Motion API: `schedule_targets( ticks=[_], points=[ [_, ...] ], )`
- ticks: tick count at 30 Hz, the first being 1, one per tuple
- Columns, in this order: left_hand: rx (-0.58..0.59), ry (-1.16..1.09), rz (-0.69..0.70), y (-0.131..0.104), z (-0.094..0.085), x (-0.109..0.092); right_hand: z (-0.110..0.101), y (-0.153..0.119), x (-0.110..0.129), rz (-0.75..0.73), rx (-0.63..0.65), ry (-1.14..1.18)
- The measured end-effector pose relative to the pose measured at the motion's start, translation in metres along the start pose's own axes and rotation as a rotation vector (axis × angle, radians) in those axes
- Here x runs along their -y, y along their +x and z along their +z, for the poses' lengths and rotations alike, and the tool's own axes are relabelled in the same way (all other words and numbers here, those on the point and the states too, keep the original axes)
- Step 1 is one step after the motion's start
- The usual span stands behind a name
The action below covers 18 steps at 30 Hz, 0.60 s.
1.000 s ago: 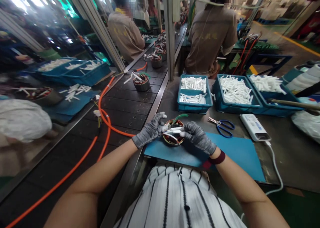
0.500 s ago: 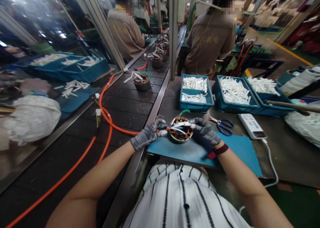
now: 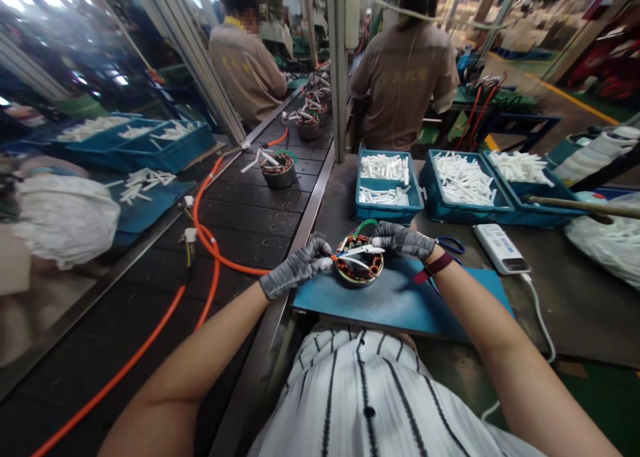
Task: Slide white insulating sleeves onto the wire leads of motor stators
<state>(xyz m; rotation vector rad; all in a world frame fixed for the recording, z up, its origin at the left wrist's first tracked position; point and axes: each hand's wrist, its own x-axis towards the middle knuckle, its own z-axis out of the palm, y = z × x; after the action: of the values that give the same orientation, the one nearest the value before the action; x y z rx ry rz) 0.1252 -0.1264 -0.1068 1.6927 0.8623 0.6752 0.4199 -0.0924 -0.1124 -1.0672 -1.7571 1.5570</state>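
Note:
A motor stator (image 3: 359,282) with copper windings stands on the blue mat (image 3: 325,303) in front of me. White sleeves (image 3: 356,251) lie across its top, and a green sleeve (image 3: 367,223) curves up at its back. My left hand (image 3: 303,265), in a grey glove, is closed at the stator's left side on the end of an orange cable (image 3: 255,270). At the upper right rim, my gloved right hand (image 3: 403,241) pinches near the end of a white sleeve. Behind my right wrist, the blue-handled scissors (image 3: 453,245) are partly hidden.
Blue bins (image 3: 390,210) of white sleeves stand behind the mat. A white power bank (image 3: 500,249) with a cable lies at the right. On the left, a dark conveyor (image 3: 260,217) carries more stators (image 3: 279,170). Two co-workers sit ahead, and another person's sleeve (image 3: 65,220) shows at far left.
My right hand has shifted slightly up and left, and its wrist now covers part of the scissors. My left hand keeps its place beside the stator. The whole view has shifted a little.

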Motion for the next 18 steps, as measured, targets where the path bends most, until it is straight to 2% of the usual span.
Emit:
schedule_targets(
  ticks=[2,4,7,8,9,11,13,15,18],
  points=[
    [0.025,-0.018,-0.016,0.0,-0.001,0.0,-0.002,-0.007,-0.002,-0.016,-0.126,-0.07],
    [0.073,-0.041,-0.034,0.003,-0.003,0.0,0.004,-0.022,-0.004,-0.024,-0.333,-0.109],
    [0.138,-0.043,-0.009,0.011,-0.001,0.001,0.033,-0.058,-0.012,-0.043,-0.732,-0.168],
    [0.157,-0.055,0.012,0.014,0.001,0.003,0.048,-0.072,-0.017,-0.045,-0.783,-0.192],
    [0.175,-0.084,0.035,0.018,0.003,0.004,0.063,-0.084,-0.022,-0.028,-0.753,-0.19],
    [0.205,-0.175,0.05,0.023,0.009,0.009,0.092,-0.099,-0.033,-0.019,-0.575,-0.132],
    [0.2,-0.25,0.024,0.024,0.016,0.011,0.108,-0.099,-0.039,-0.078,-0.502,-0.056],
    [0.152,-0.273,-0.012,0.022,0.024,0.01,0.109,-0.083,-0.039,-0.104,-0.505,0.034],
    [0.067,-0.17,0.003,0.017,0.036,-0.001,0.086,-0.045,-0.031,-0.025,-0.484,0.275]
  ],
)
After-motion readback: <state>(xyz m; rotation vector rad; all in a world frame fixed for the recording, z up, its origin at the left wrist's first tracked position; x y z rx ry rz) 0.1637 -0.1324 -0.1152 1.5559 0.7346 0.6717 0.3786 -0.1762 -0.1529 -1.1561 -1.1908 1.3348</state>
